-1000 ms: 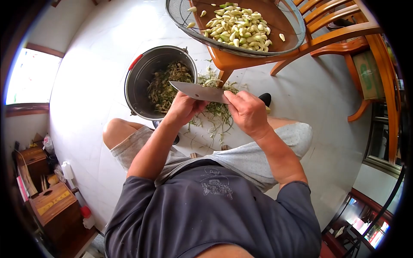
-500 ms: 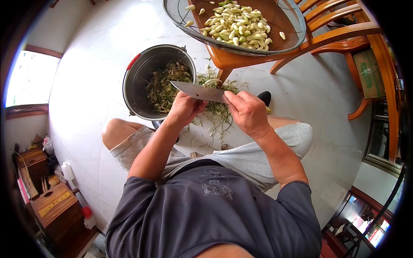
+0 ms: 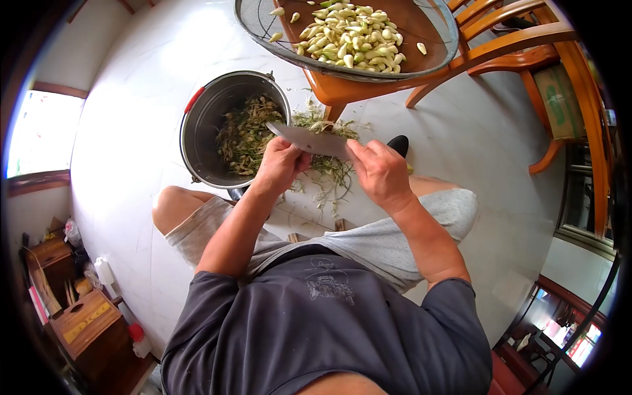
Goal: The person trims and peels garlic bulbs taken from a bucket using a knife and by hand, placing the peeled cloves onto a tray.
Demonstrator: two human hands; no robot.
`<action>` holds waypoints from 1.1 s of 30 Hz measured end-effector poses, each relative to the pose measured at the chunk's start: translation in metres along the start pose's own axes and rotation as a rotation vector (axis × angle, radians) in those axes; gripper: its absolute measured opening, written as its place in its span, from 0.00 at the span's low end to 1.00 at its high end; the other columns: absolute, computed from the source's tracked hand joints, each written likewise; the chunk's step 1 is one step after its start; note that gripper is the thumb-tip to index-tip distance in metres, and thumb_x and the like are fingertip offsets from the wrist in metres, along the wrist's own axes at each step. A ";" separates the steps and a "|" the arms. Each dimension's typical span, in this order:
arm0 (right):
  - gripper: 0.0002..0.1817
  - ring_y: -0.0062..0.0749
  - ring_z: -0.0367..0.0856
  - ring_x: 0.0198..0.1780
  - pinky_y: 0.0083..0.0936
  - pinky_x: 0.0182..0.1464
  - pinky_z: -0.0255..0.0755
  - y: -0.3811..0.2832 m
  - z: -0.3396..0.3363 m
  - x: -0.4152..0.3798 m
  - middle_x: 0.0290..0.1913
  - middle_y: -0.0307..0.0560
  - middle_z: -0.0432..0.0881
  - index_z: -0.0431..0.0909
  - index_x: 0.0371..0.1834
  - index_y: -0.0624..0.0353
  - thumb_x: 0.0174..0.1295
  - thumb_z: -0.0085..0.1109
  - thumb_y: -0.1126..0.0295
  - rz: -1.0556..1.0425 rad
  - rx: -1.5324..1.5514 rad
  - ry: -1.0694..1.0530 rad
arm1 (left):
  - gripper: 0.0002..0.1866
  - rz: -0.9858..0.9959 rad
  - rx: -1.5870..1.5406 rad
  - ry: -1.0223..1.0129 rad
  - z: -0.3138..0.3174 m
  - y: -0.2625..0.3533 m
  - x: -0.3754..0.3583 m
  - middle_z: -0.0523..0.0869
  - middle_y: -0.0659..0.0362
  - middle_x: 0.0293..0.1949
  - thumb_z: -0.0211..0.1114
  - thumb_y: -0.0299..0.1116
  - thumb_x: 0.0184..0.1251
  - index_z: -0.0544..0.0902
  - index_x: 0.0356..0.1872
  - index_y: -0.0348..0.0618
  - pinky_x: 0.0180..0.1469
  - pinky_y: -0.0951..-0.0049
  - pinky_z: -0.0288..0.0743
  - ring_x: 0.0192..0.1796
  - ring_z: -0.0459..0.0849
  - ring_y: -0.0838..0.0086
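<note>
My right hand (image 3: 383, 172) is closed around the handle end of a broad-bladed kitchen knife (image 3: 315, 141), whose blade points left. The blade lies across the top of my left hand (image 3: 282, 164), which is closed with the thumb and fingers together under the edge. Whatever those fingers hold is hidden by the blade and the hand. Just beyond, a grey metal bucket (image 3: 191, 141) holds a heap of dry stalks and peelings (image 3: 247, 135). Green and white trimmings (image 3: 329, 174) lie scattered on the floor beside it, beneath the knife.
On a wooden chair (image 3: 329, 92) sits a wide mesh sieve (image 3: 253, 29) with a pile of small peeled pale bulbs (image 3: 359, 39). A cardboard box (image 3: 558, 102) stands at the right. Wooden cabinets (image 3: 89, 316) are at the lower left. My knees flank the work area.
The view has shifted a little, so bucket, sieve and chair appear slightly farther left. The blade shows at a slightly different tilt and is a bit blurred. Both hands keep their grip.
</note>
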State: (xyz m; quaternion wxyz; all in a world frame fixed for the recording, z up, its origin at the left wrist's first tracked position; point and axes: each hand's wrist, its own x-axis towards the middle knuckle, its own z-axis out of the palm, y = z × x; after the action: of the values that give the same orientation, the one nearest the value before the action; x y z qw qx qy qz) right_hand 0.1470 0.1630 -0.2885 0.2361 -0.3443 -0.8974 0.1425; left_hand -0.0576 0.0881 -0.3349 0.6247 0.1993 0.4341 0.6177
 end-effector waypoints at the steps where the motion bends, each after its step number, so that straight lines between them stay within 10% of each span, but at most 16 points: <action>1: 0.10 0.46 0.78 0.30 0.36 0.32 0.73 0.006 0.002 -0.004 0.27 0.48 0.78 0.83 0.42 0.55 0.56 0.61 0.72 0.049 -0.024 -0.030 | 0.09 -0.002 0.020 -0.028 0.005 0.006 -0.002 0.74 0.64 0.20 0.55 0.31 0.72 0.80 0.36 0.37 0.23 0.82 0.60 0.21 0.68 0.81; 3: 0.05 0.49 0.80 0.33 0.41 0.36 0.74 0.027 0.007 -0.005 0.28 0.52 0.79 0.80 0.30 0.54 0.58 0.54 0.70 0.279 -0.076 -0.186 | 0.10 -0.003 0.063 -0.081 0.012 0.022 -0.007 0.75 0.64 0.21 0.55 0.33 0.73 0.80 0.38 0.37 0.23 0.83 0.61 0.21 0.69 0.81; 13: 0.10 0.51 0.76 0.26 0.32 0.32 0.71 0.015 -0.008 0.014 0.23 0.59 0.76 0.82 0.37 0.62 0.58 0.57 0.68 0.369 0.284 -0.159 | 0.13 0.191 -0.001 -0.084 -0.007 0.016 0.000 0.82 0.60 0.35 0.60 0.28 0.69 0.79 0.52 0.35 0.46 0.79 0.70 0.37 0.76 0.79; 23: 0.09 0.30 0.67 0.20 0.26 0.29 0.68 0.008 -0.006 0.014 0.19 0.52 0.73 0.82 0.38 0.62 0.59 0.58 0.69 0.333 0.389 -0.096 | 0.06 0.130 -0.130 0.078 -0.008 0.021 0.002 0.81 0.60 0.38 0.61 0.24 0.67 0.76 0.43 0.41 0.44 0.74 0.75 0.37 0.79 0.77; 26: 0.11 0.52 0.81 0.32 0.37 0.36 0.74 0.007 -0.007 0.012 0.30 0.58 0.81 0.83 0.42 0.58 0.57 0.59 0.69 0.347 0.392 -0.100 | 0.07 0.159 -0.155 0.140 -0.024 0.010 0.007 0.82 0.59 0.37 0.62 0.22 0.65 0.75 0.41 0.42 0.40 0.74 0.76 0.35 0.80 0.77; 33: 0.10 0.49 0.81 0.34 0.36 0.37 0.74 -0.003 0.001 0.009 0.30 0.53 0.82 0.84 0.41 0.57 0.57 0.60 0.68 0.276 0.411 -0.108 | 0.09 0.216 -0.105 0.249 -0.010 0.005 0.005 0.81 0.59 0.33 0.63 0.19 0.62 0.74 0.41 0.39 0.34 0.76 0.77 0.31 0.80 0.77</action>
State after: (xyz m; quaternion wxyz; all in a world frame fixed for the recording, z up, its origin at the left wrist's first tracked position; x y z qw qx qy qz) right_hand 0.1393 0.1668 -0.2851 0.2314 -0.4002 -0.8053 0.3712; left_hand -0.0688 0.0911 -0.3382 0.5055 0.1339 0.4512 0.7232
